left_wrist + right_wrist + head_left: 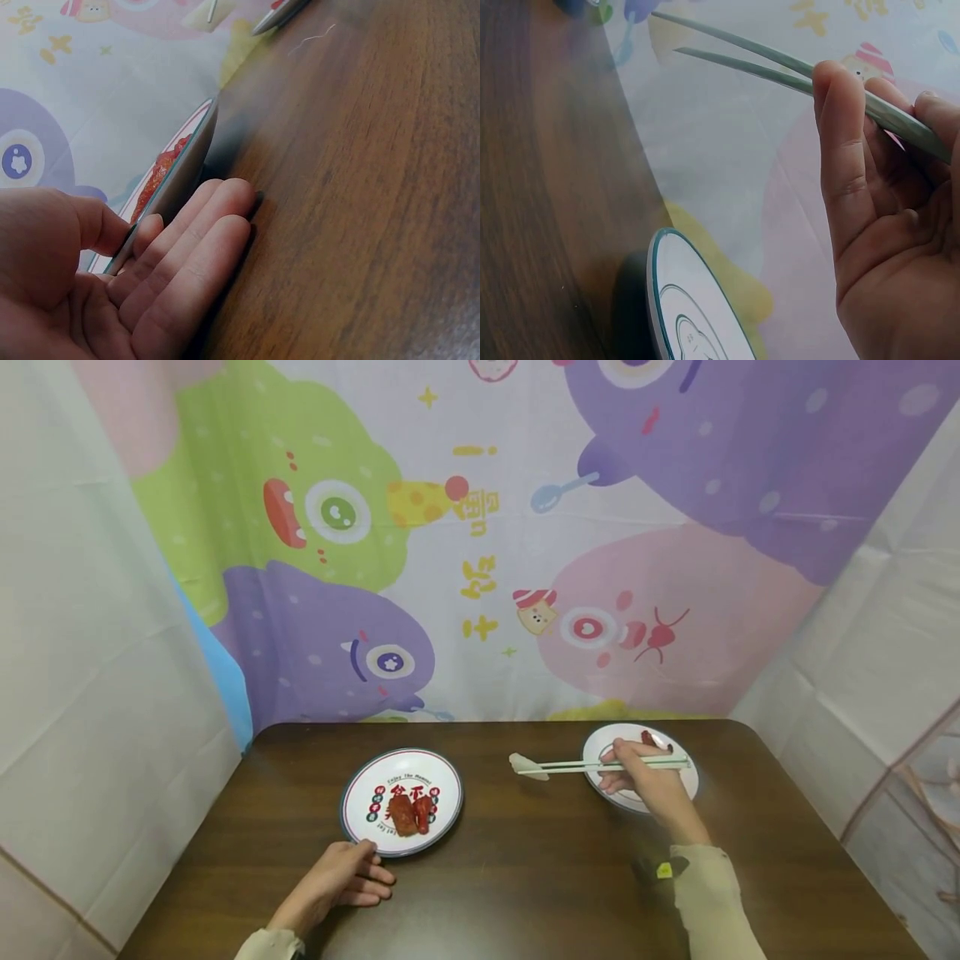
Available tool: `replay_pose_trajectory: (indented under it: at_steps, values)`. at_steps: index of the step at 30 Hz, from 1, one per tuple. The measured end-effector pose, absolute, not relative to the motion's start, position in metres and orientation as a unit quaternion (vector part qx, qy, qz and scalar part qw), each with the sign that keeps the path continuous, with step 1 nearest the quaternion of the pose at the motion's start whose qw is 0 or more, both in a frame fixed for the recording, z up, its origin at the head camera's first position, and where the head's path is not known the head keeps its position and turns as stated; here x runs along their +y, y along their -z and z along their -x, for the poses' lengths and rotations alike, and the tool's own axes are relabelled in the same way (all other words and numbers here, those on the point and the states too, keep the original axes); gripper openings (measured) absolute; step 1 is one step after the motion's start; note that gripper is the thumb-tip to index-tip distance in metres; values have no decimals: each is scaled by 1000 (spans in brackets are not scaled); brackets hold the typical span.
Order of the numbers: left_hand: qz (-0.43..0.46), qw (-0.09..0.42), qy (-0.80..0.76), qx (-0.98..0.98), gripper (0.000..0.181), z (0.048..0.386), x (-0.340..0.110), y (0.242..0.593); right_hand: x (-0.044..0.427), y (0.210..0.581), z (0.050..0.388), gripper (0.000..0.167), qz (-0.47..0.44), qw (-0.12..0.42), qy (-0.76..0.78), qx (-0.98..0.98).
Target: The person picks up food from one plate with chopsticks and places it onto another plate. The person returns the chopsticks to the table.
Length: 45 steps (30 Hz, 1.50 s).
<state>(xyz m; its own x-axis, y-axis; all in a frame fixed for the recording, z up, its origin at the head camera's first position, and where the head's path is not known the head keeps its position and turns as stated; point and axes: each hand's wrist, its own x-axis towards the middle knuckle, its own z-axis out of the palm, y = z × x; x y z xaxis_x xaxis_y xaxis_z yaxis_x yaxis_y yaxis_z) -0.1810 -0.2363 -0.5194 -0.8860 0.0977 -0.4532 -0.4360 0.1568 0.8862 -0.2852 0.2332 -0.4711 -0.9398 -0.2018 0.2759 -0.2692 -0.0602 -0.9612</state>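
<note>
Mint-green chopsticks (570, 767) are held in my right hand (643, 777), raised over the right-hand plate (600, 743). A thin, pale, translucent slice of food (528, 767) is at their tips, between the two plates. My left hand (341, 881) pinches the near-left rim of the left-hand plate (442, 772), thumb on top and forefinger beneath, as the left wrist view shows. Its other fingers (191, 281) extend beside the plate. Reddish-brown pieces of food (405, 814) lie on this plate's printed middle.
Some dark red food (654, 741) sits at the far side of the right-hand plate, partly behind my hand. Both plates stand on a brown wooden table (510, 877). A cartoon-printed curtain (480, 677) hangs behind its far edge, with pale sheets at both sides.
</note>
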Motion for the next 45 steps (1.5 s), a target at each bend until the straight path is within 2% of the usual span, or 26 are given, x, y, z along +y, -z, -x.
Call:
replay_pose_trajectory:
  at_steps: [12,21,30,45]
  values:
    - [117,207,-641,730,29,182,-236,519,226,468,286,42,-163,14,-691,-704]
    - [124,200,-641,730,30,183,-235,519,216,465,282,46,-175,-14,-680,-711]
    - [124,202,-641,730,30,183,-236,520,208,463,282,39,-189,-11,-662,-725]
    - [114,212,-648,723,31,181,-238,522,201,467,281,39,-166,-36,-664,-728]
